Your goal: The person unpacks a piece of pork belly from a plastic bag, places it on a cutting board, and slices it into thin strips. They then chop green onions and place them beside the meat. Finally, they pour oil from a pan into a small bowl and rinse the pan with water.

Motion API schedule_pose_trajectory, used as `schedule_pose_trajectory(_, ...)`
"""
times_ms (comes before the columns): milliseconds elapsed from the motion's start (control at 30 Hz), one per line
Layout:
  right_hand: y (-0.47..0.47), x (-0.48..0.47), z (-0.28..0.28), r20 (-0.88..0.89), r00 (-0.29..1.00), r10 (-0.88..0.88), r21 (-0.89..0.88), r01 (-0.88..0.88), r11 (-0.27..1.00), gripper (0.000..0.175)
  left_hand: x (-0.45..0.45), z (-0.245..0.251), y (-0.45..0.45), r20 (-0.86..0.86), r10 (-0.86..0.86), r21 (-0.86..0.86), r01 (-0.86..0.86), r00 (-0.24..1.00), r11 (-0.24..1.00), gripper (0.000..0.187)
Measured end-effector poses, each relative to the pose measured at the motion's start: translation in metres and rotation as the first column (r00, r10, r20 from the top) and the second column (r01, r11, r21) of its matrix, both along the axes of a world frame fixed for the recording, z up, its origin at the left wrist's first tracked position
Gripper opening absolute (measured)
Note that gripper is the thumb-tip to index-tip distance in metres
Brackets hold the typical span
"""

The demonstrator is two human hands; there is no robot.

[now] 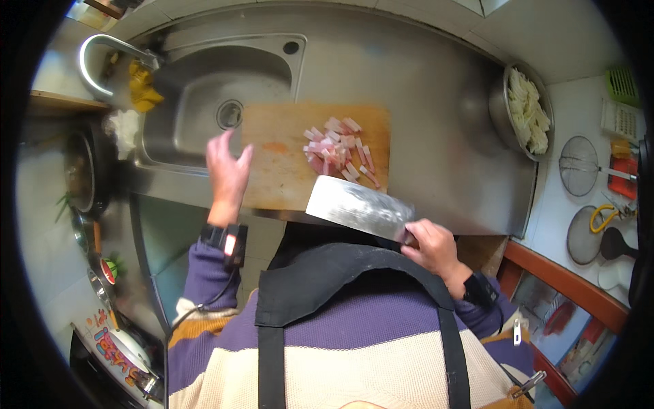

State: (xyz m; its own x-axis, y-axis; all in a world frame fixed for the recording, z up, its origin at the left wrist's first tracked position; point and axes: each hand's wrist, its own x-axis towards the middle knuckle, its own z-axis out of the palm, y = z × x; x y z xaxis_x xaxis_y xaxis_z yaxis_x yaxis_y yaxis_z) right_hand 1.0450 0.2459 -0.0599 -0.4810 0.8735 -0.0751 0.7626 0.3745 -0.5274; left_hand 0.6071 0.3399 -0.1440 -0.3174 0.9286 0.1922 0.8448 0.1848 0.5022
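My right hand grips the handle of a Chinese cleaver. Its broad steel blade points left across the near edge of a wooden cutting board. On the board's right half lies a loose heap of cut pale-pink meat strips, a few of them apart at the heap's right side. My left hand hovers by the board's left edge, fingers spread and nothing in them. Whether it touches the board, I cannot tell.
A steel sink with a curved faucet lies left of the board, a yellow cloth beside it. At the back right stands a metal bowl of shredded cabbage. Wire strainers hang on the right wall.
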Motion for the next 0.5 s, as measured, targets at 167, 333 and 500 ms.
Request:
schedule_pose_trajectory(167, -0.047, 0.015, -0.020, -0.177, 0.913, -0.367, -0.175, 0.338, 0.925, 0.031, 0.001, -0.017, -0.067, 0.041, -0.069, -0.348, 0.079, 0.997, 0.934, 0.086)
schedule_pose_trajectory(333, -0.072, 0.024, -0.033, -0.190, 0.762, -0.619, -0.306, 0.553, 0.775, 0.023, 0.046, -0.019, -0.045, 0.129, -0.141, -0.268, 0.172, 0.982, 0.948, 0.097)
schedule_pose_trajectory(500, -0.070, 0.039, -0.054, -0.259, 0.736, -0.626, -0.251, 0.574, 0.779, 0.025, 0.111, -0.033, 0.004, 0.125, -0.319, -0.206, 0.339, 0.939, 0.918, 0.093)
